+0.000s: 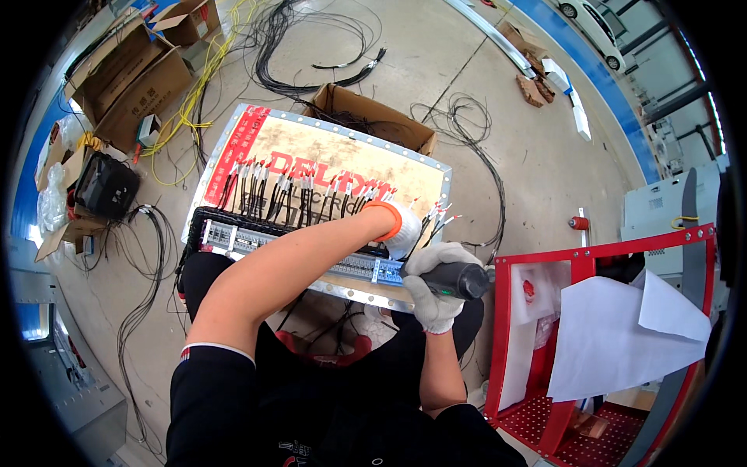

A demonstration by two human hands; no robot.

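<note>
Right hand (433, 289) closed around black electric screwdriver (459, 280), tip angled onto terminal strip (311, 253) along near edge of panel (327, 156). Left hand (401, 233) pinching ferruled wires (296, 191), presumably steadying them for fastening.

black electric screwdriver (457, 280), lying level (tip hidden), over grey terminal strip (350, 267)
</note>
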